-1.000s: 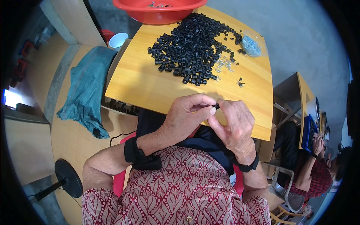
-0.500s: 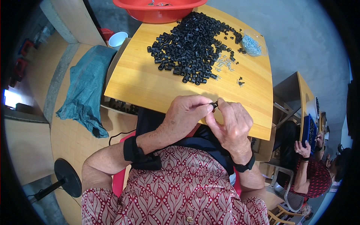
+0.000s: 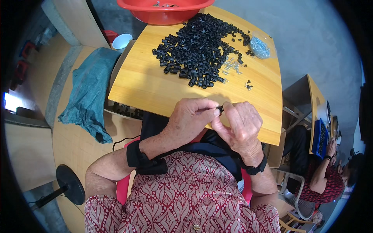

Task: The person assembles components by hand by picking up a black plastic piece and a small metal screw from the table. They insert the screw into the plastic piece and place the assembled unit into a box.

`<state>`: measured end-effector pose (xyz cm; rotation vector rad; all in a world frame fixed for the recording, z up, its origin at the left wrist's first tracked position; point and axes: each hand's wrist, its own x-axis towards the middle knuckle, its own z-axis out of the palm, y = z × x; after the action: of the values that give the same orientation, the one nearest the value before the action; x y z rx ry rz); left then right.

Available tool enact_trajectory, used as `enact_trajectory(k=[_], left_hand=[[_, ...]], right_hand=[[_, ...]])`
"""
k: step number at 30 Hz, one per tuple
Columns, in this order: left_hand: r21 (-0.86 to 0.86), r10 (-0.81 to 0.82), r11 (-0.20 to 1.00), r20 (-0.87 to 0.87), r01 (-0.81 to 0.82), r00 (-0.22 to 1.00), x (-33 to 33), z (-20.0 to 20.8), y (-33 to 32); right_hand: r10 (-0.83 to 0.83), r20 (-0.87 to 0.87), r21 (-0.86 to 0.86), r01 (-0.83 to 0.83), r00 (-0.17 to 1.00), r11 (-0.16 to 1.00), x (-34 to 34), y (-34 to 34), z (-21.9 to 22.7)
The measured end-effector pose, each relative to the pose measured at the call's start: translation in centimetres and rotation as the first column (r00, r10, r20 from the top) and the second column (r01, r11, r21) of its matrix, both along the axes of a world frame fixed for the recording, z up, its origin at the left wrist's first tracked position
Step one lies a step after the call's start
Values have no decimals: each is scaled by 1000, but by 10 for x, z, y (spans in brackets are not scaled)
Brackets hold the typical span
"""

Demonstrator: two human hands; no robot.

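Over the near edge of the wooden table [image 3: 143, 87], my left hand [image 3: 192, 116] pinches a small black plastic fitting [image 3: 221, 109] between thumb and fingers. The thumb and fingers of my right hand [image 3: 239, 122] close on the other end of the same piece, so much of it is covered. Whether a screw is in it I cannot make out. Beyond my hands lies a large heap of black plastic fittings [image 3: 198, 50]. Loose silver screws [image 3: 233, 66] are scattered at its right side, and a few small dark pieces [image 3: 248, 84] lie nearer to me.
A clear tub of screws [image 3: 260, 47] stands at the table's right edge, a red basin [image 3: 167, 16] at the far end. A teal sack [image 3: 91, 89] and a box of black parts [image 3: 126, 110] are at the left. On the right, another person [image 3: 324, 174] works by a blue tray [image 3: 321, 138].
My right hand has shifted slightly, its fingers turned a little around the fitting. The other person's near hand has moved away from the blue tray's near side.
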<state>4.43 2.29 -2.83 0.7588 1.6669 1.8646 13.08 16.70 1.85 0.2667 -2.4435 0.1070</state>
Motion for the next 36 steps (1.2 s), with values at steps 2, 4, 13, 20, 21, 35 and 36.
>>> enact_trajectory(k=[2,4,13,20,21,35,36], left_hand=[[-8,2,1000,-9,-2,1000,0,0,0],[-15,17,1000,-65,-18,998,1,0,-1],[-77,-80,994,-3,79,997,-3,-2,-3],[-67,-28,997,-37,26,999,0,-4,0],[-71,-32,997,-36,30,999,0,-4,0],[-135,-153,978,52,158,987,-3,7,-3],[-170,-155,973,28,157,988,-2,8,-4]], right_hand=[[24,15,14,-24,1000,1000,-1,2,3],[47,31,28,-48,998,998,-1,5,4],[80,70,-17,-79,994,997,-3,7,-3],[90,129,-59,-83,988,995,2,7,-3],[102,116,-49,-97,988,994,1,8,-3],[147,155,-65,-138,977,988,4,15,0],[156,167,-55,-149,973,987,5,14,2]])
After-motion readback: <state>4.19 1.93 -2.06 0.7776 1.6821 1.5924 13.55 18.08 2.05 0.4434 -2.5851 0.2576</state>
